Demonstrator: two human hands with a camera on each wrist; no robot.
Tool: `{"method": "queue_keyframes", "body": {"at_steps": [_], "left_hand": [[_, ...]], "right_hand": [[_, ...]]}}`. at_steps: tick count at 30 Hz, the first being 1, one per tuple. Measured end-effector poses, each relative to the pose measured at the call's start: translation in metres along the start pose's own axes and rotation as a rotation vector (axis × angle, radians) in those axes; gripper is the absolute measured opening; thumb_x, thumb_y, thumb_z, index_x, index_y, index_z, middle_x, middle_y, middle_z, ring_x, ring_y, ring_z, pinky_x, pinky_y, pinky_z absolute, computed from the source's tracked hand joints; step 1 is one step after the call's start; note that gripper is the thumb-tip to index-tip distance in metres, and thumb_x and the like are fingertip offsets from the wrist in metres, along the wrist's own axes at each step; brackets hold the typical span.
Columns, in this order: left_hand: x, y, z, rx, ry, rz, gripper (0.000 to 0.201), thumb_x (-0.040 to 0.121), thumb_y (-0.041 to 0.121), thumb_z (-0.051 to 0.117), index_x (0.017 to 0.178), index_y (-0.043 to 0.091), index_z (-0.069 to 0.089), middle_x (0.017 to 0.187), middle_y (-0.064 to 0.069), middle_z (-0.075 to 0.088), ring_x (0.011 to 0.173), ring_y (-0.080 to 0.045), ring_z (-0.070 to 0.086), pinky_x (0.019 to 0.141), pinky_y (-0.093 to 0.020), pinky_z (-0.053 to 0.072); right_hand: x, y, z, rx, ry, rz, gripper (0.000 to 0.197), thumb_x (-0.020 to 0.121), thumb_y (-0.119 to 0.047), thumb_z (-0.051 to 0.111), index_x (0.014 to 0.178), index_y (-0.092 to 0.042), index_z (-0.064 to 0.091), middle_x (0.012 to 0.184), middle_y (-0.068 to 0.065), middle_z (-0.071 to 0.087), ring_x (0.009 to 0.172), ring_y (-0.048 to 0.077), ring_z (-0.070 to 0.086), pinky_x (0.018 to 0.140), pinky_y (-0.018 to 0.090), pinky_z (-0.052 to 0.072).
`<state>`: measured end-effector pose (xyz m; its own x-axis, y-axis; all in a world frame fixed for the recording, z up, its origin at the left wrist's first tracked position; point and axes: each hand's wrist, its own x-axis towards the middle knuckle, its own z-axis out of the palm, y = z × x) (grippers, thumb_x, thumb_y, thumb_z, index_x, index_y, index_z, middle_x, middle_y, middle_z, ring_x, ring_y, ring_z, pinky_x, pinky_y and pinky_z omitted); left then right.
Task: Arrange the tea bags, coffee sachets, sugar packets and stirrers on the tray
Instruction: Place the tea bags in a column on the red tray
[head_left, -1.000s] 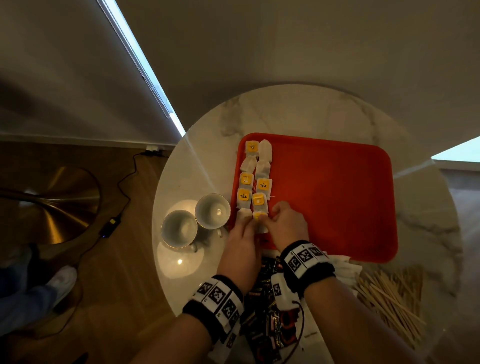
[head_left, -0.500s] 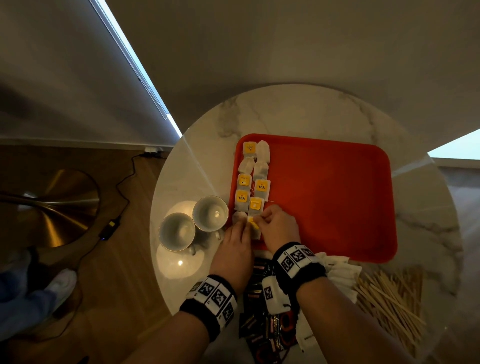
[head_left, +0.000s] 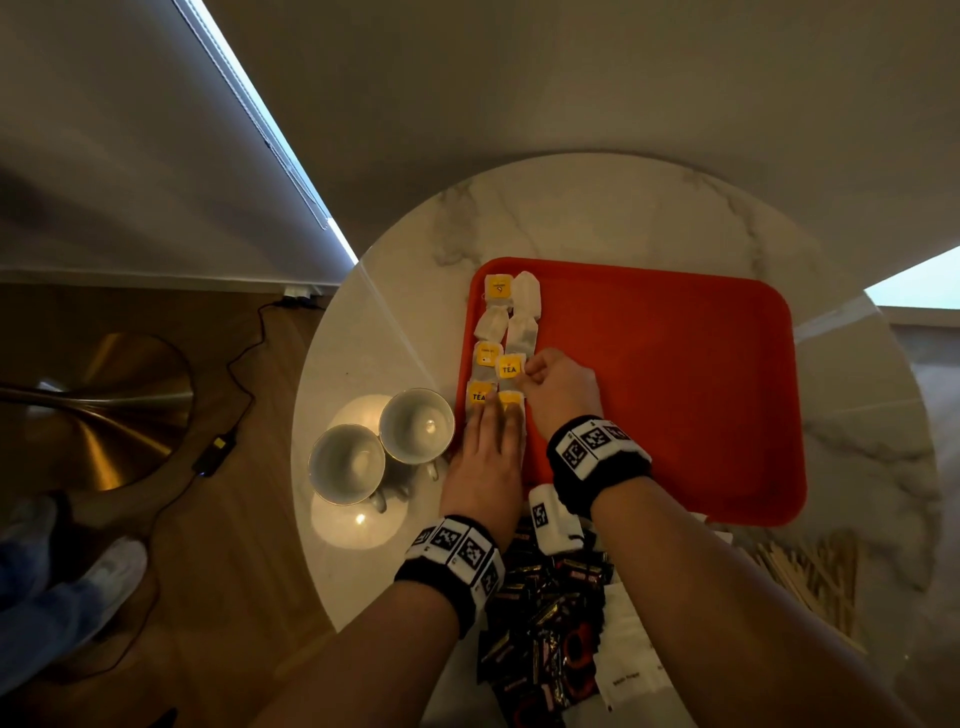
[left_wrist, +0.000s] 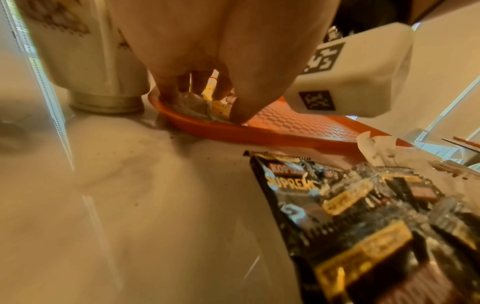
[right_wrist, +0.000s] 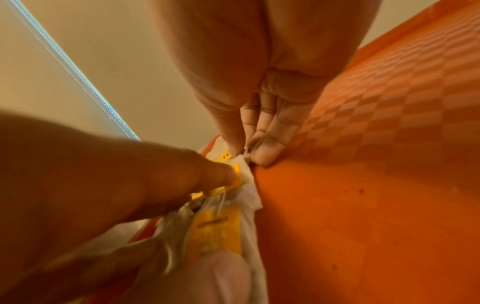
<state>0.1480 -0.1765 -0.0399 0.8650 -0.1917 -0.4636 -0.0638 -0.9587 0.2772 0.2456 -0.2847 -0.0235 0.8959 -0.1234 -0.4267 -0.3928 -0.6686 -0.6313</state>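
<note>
- Head view showed a round marble table (head_left: 597, 208) carrying a red tray (head_left: 675, 384), with tea bags (head_left: 498, 343) laid in two short columns along the tray's left edge.
- The left hand (head_left: 485, 462) lay flat with straight fingers pressing the nearest tea bags down at the tray's near-left corner.
- The right hand (head_left: 561, 389) sat just beside it on the tray, thumb and fingertips (right_wrist: 265, 152) pinching the white edge of a tea bag (right_wrist: 244, 164) next to the yellow "TEA" tag (head_left: 509, 369).
- Two white cups (head_left: 382, 447) stood on the table touching the tray's left side, close against the left hand.
- Black coffee sachets (head_left: 540, 623) were heaped on the table at the near edge, between the two forearms and off the tray.
- White sugar packets (head_left: 631, 654) lay just right of that heap, partly under the right forearm.
- Wooden stirrers (head_left: 810, 577) were scattered on the table near the tray's near-right corner.
- Off the table to the left, a black cable (head_left: 228, 415) ran across the wooden floor beside a brass lamp base (head_left: 109, 410), and a person's shoe (head_left: 111, 571) showed at the frame's edge.
</note>
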Motion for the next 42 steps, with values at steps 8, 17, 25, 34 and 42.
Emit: {"method": "queue_keyframes", "body": {"at_steps": [8,17,25,34,42], "left_hand": [[0.004,0.013,-0.019,-0.129,0.297,-0.001,0.064,0.097,0.031,0.048,0.155,0.013,0.03,0.159,-0.02,0.032,0.148,-0.038,0.029,0.119,-0.05,0.034],[0.07,0.022,-0.04,-0.145,0.184,-0.104,0.07,0.104,0.039,0.035,0.161,0.015,0.004,0.169,-0.01,-0.002,0.156,-0.032,0.002,0.126,-0.047,0.008],[0.078,0.021,-0.048,-0.13,0.284,-0.124,0.068,0.099,0.038,0.045,0.158,0.016,0.018,0.166,-0.013,0.016,0.153,-0.031,0.018,0.124,-0.048,0.02],[0.108,0.016,-0.055,-0.089,0.237,-0.144,0.064,0.105,0.037,0.032,0.161,0.014,0.011,0.169,-0.007,0.007,0.156,-0.026,0.005,0.126,-0.047,0.005],[0.074,0.026,-0.073,-0.174,0.272,-0.092,0.064,0.1,0.032,0.046,0.157,0.012,0.025,0.164,-0.017,0.02,0.151,-0.035,0.021,0.122,-0.049,0.024]], "right_hand": [[0.011,0.007,-0.011,0.061,0.075,0.033,0.015,0.093,-0.033,0.07,0.102,-0.022,0.065,0.089,-0.007,0.066,0.075,0.005,0.062,0.065,0.023,0.053],[0.06,-0.005,-0.02,0.091,0.007,0.002,0.01,0.09,-0.026,0.073,0.089,-0.028,0.063,0.09,-0.002,0.07,0.075,0.012,0.068,0.069,0.027,0.06],[0.074,0.0,-0.028,0.132,0.081,-0.037,0.013,0.088,-0.032,0.075,0.09,-0.026,0.063,0.08,-0.005,0.07,0.072,0.013,0.07,0.073,0.03,0.06],[0.091,-0.005,-0.019,0.123,0.027,-0.063,0.009,0.092,-0.019,0.07,0.1,-0.021,0.07,0.092,-0.003,0.071,0.082,0.015,0.072,0.079,0.038,0.063],[0.049,-0.004,-0.051,0.149,0.007,-0.093,0.009,0.095,-0.024,0.067,0.103,-0.027,0.067,0.095,-0.01,0.069,0.089,0.01,0.069,0.085,0.033,0.06]]}}
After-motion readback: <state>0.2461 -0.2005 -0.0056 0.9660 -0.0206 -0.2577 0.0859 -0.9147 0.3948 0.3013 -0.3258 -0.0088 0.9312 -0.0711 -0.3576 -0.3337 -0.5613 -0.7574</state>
